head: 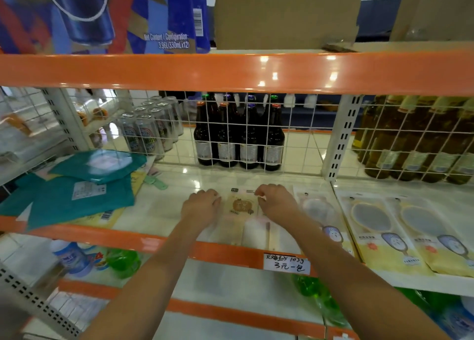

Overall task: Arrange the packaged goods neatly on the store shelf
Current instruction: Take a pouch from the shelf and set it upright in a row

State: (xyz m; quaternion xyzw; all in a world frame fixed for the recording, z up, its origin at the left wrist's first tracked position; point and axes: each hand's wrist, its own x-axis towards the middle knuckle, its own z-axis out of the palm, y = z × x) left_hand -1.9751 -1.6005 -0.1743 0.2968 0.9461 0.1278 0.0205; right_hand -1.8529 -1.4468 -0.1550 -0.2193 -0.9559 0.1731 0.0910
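Glossy clear plastic wraps one flat rectangular packet [239, 206], lying on the white shelf [166, 203] with its long axis running front to back. Left hand [201, 206] and right hand [275, 201] flank it, fingers curled on its edges. Four brown glass bottles [238, 134] stand behind mesh.

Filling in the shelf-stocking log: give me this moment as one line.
stage: straightening packet | left hand: on its left edge | right hand: pinching its top right | shelf: teal packs left, mirror packs right
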